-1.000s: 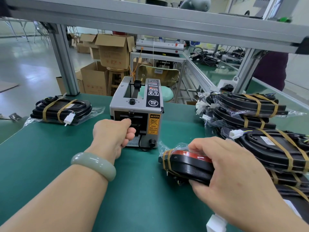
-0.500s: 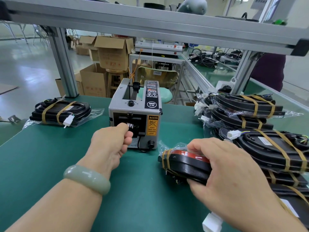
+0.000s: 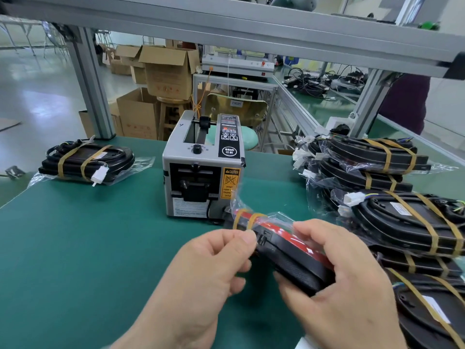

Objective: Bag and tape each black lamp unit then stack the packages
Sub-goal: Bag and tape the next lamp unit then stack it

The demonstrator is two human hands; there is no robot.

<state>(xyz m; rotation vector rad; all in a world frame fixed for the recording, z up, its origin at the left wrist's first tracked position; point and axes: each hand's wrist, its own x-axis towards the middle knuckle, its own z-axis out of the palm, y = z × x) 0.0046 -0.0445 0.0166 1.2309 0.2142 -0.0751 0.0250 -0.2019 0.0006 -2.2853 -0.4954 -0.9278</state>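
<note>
A black lamp unit with a red strip, in a clear bag with two tan tape bands at its far end, is lifted above the green table. My right hand grips its near end. My left hand pinches something small, likely a piece of clear tape, between thumb and forefinger at the unit's left edge. The grey tape dispenser stands just behind. A finished package lies at the far left. Several taped packages are stacked on the right.
An aluminium frame post rises at the table's back left, and a beam crosses overhead. Cardboard boxes and a stool stand beyond the table. A person in dark clothing stands at the back right.
My left hand pulled back from the dispenser's outlet and came to the lamp unit's left edge. My right hand lifted and tilted the unit off the table.
</note>
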